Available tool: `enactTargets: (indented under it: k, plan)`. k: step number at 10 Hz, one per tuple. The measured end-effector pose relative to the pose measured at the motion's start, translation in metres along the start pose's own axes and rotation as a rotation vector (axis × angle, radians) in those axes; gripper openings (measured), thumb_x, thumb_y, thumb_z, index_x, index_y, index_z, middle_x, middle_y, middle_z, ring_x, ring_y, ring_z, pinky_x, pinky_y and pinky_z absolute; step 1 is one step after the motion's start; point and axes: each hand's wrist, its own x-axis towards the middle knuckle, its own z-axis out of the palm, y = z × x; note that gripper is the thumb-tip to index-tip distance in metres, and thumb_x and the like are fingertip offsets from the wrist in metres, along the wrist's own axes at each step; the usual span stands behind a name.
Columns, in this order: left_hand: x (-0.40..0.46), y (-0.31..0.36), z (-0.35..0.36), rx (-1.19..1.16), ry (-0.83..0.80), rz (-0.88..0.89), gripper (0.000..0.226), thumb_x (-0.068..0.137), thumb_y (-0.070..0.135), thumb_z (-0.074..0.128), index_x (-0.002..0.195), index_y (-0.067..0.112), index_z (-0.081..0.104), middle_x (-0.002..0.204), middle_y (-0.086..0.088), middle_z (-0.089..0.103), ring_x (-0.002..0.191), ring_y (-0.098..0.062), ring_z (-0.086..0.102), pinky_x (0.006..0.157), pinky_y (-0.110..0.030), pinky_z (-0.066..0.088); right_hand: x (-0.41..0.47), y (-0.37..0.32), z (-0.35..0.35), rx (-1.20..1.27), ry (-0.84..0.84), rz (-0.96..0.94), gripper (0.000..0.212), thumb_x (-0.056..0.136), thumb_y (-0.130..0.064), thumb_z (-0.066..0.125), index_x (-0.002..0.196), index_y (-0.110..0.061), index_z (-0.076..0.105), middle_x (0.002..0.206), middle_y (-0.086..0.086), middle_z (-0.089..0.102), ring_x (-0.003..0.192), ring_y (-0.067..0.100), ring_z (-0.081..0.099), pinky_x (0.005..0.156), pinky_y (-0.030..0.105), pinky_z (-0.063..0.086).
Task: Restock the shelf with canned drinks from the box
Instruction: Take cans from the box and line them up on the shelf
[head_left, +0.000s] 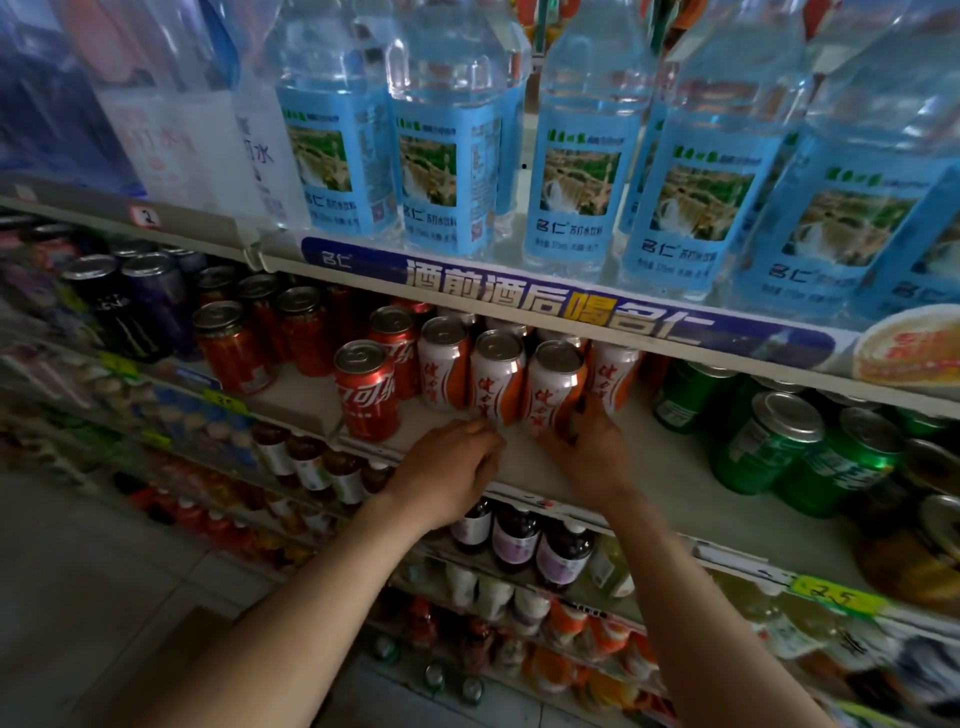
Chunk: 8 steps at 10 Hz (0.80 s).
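The left hand reaches up to the shelf with its fingers curled. Its fingertips touch the bottom of a white and orange can, and it looks like they pinch it there. The right hand wraps its fingers round the bottom of the next white and orange can. Both cans stand up straight on the shelf, side by side and touching. They are round and smooth, with shiny silver tops and pull tabs.

More white and orange cans stand in rows just behind them. To the left, close by, stands a shiny red cola can with another red one behind it. Further left are red cans with a bumpy picture and tall dark cans. To the right sit round green cans, well apart from the hands.

The shelf board is flat and pale. Above it, big clear plastic water bottles with blue labels stand in a row. A blue paper strip with big letters runs along the shelf edge under them. Below the hands are small dark bottles. A yellow price tag sticks to the lower shelf edge. The box cannot be seen for sure.
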Motion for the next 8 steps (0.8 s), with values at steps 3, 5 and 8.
enactTargets:
  k: [3, 5, 8]
  plan:
    - [-0.146, -0.065, 0.003, -0.188, 0.297, -0.370, 0.018, 0.093, 0.023, 0.060, 0.108, 0.016, 0.066, 0.104, 0.003, 0.065, 0.095, -0.008, 0.061, 0.083, -0.019, 0.049, -0.093, -0.069, 0.081, 0.199, -0.220, -0.330, 0.008, 0.089, -0.022, 0.070, 0.095, -0.022, 0.065, 0.077, -0.014, 0.067, 0.068, 0.002, 0.065, 0.059, 0.015, 0.048]
    - [-0.307, -0.169, 0.061, -0.315, 0.013, -1.138, 0.029, 0.089, 0.023, 0.068, 0.114, 0.008, 0.062, 0.103, -0.012, 0.069, 0.099, -0.028, 0.066, 0.084, -0.031, 0.050, -0.111, -0.055, 0.251, -0.003, -0.851, -0.261, 0.012, 0.085, -0.024, 0.063, 0.091, -0.013, 0.065, 0.076, 0.003, 0.071, 0.068, 0.012, 0.066, 0.067, 0.031, 0.054]
    - [-0.481, -0.291, 0.149, -0.449, -0.258, -1.546, 0.065, 0.080, 0.052, 0.038, 0.121, 0.007, 0.061, 0.118, -0.013, 0.063, 0.113, -0.033, 0.059, 0.089, -0.034, 0.043, -0.177, 0.032, 0.539, -0.242, -1.250, 0.015, 0.022, 0.076, -0.019, 0.077, 0.085, -0.016, 0.057, 0.065, -0.008, 0.053, 0.061, 0.000, 0.050, 0.065, 0.020, 0.043]
